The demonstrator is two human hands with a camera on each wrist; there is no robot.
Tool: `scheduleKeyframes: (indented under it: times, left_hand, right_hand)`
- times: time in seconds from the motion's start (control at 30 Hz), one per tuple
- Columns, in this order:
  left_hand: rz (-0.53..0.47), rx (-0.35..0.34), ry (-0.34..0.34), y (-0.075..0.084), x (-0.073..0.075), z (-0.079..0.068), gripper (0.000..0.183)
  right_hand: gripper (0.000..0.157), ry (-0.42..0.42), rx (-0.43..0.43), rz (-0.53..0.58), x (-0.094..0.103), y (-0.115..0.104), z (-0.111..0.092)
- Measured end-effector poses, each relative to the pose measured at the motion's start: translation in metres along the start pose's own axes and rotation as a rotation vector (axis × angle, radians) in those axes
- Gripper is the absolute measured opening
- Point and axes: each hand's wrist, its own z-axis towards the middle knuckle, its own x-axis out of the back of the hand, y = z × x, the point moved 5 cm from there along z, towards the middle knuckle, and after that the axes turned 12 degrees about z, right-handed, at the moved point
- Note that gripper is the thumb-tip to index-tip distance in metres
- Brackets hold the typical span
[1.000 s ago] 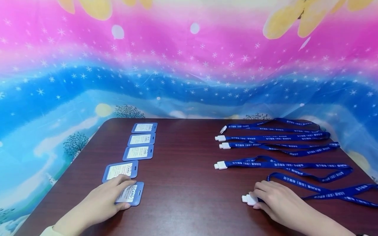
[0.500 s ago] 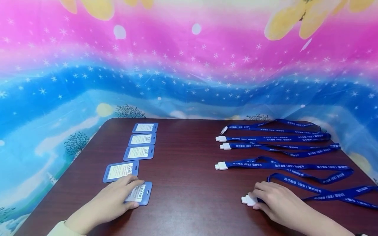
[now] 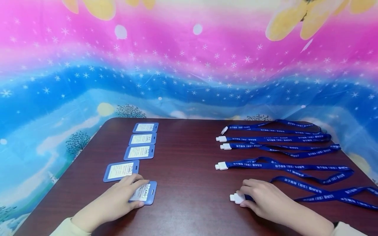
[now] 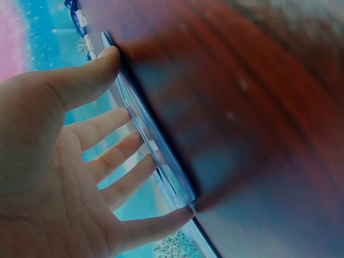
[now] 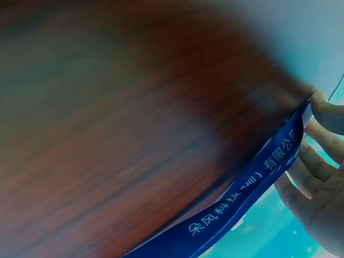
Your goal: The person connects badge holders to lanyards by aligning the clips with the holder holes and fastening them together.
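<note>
Head view: nearest of all, the left hand [image 3: 116,200] holds a blue card holder [image 3: 145,194] between thumb and fingers, and the right hand [image 3: 261,200] pinches a white clip [image 3: 238,198] on a blue strap [image 3: 325,197]. The strap runs off to the right and crosses over itself. Just past the left fingers, a second card holder [image 3: 120,171] sits in the way. The held one has a blue rim, a white card that says "CARD" and a little slot at its right end. The left wrist view is blurry, so I can't tell if it all touches the table [image 3: 186,157].

Farther on lie three more card holders [image 3: 138,151] and four more straps [image 3: 277,165], clips at their left ends. Between these rows runs a wide strip of brown wood. Last come the table's far edge and a pink and blue cloth [image 3: 177,59] with snowflakes.
</note>
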Motion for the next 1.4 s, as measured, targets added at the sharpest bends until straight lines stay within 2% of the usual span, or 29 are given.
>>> scheduleKeyframes:
  times: [0.13, 0.3, 0.47, 0.87, 1.4]
  left_hand:
    - [-0.012, 0.001, -0.011, 0.003, 0.001, 0.0, 0.056]
    - [-0.012, -0.005, -0.017, 0.006, 0.002, 0.001, 0.056]
    - [-0.009, -0.003, -0.021, 0.007, 0.002, 0.003, 0.056]
    - [0.039, -0.033, 0.034, 0.014, 0.003, 0.007, 0.056]
    - [0.046, -0.03, 0.028, 0.017, 0.003, 0.009, 0.058]
  right_hand:
    - [0.017, -0.006, 0.019, 0.006, -0.001, -0.006, 0.008]
    - [0.017, -0.007, 0.049, -0.037, -0.003, -0.015, 0.018]
    - [0.02, -0.019, 0.04, -0.061, -0.006, -0.023, 0.03]
    - [0.024, -0.013, 0.076, -0.081, -0.015, -0.045, 0.056]
    - [0.019, 0.016, 0.126, -0.084, -0.028, -0.061, 0.079]
